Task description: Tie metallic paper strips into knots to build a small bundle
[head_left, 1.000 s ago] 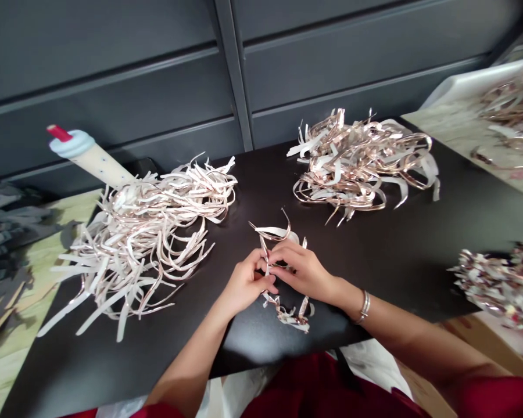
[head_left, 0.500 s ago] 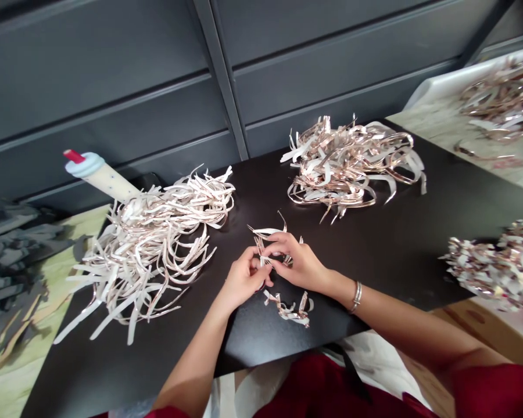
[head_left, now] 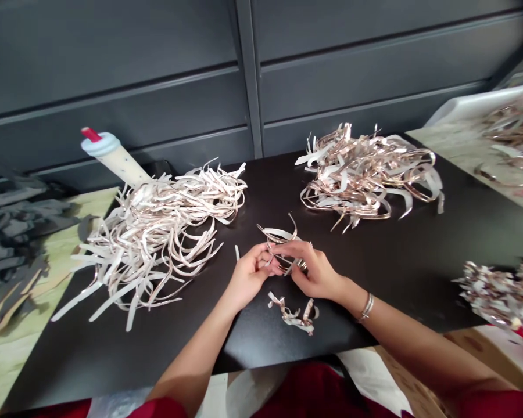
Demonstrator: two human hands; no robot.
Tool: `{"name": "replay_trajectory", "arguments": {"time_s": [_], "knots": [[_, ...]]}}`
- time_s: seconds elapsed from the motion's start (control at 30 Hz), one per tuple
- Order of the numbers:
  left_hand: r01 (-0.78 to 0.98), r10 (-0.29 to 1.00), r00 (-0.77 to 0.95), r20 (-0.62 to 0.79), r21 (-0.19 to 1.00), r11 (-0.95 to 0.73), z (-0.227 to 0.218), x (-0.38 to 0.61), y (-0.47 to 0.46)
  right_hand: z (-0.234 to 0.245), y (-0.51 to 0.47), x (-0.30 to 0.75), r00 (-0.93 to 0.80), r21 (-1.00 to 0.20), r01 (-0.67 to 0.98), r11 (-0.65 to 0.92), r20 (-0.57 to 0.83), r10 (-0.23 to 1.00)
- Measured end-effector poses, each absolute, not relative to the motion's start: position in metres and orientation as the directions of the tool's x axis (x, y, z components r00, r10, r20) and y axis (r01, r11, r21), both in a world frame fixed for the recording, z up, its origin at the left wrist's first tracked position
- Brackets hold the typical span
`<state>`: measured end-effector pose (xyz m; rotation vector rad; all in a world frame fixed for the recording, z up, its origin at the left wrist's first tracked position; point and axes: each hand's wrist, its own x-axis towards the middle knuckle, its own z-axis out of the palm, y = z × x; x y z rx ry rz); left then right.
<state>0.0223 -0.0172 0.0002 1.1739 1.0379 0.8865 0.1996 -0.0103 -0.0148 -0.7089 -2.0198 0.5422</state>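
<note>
My left hand [head_left: 253,273] is closed, its thumb and fingers pinching thin, shiny rose-gold and white strips [head_left: 283,235] over the dark table. Facing it, my right hand [head_left: 314,274] has its fingers bent around the same strips, the index finger reaching across to the left fingertips. The far ends of the strips curl up and away from me, beyond the hands. Just below the hands lies a small crumpled cluster of strips [head_left: 292,316]. The fingers partly hide how the strips run between the two hands.
A large pile of pale strips [head_left: 165,226] spreads at the left, beside a white cup-shaped object with a red tip [head_left: 119,159]. Another rose-gold pile [head_left: 366,171] lies back right. A frilly cut bunch [head_left: 501,293] sits at the right edge. Dark grey pieces [head_left: 21,226] lie far left.
My right thumb has moved away from the left fingertips, while its index finger now stretches across them. A short white piece now shows on the table left of the hands. The view has shifted slightly.
</note>
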Motion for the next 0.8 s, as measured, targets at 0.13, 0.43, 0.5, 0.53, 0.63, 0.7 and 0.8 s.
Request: {"name": "replay_trajectory", "arguments": {"time_s": [0.13,0.43,0.5,0.53,0.63,0.7,0.8], "knots": [[0.25,0.967,0.221,-0.124,0.966,0.067,0.001,0.021,-0.018,-0.013,-0.009,0.201,-0.447,-0.618,0.238,0.749,0.614,0.65],[0.616,0.916,0.292,0.274,0.679,-0.4,0.008,0.005,-0.013,-0.008,-0.002,0.22,-0.385,-0.956,-0.037,0.292,0.283,0.878],[0.654,0.808,0.392,0.439,0.485,-0.581,0.009,0.001,-0.015,-0.006,0.0,0.221,-0.383,-0.967,-0.225,0.118,0.199,0.902],[0.652,0.737,0.449,0.505,0.379,-0.657,0.009,-0.001,-0.016,-0.005,0.001,0.221,-0.384,-0.95,-0.308,0.052,0.174,0.907],[0.599,0.542,0.565,0.622,0.141,-0.788,0.008,-0.006,-0.023,-0.005,0.008,0.221,-0.372,-0.896,-0.438,-0.078,0.102,0.922],[0.602,0.483,0.548,0.683,0.079,-0.795,0.009,-0.012,-0.023,-0.005,0.013,0.223,-0.307,-0.884,-0.461,-0.079,0.076,0.949],[0.785,0.525,0.351,0.775,0.062,-0.616,0.012,-0.027,-0.01,0.0,0.019,0.231,-0.199,-0.902,-0.432,-0.003,0.092,0.976]]}}
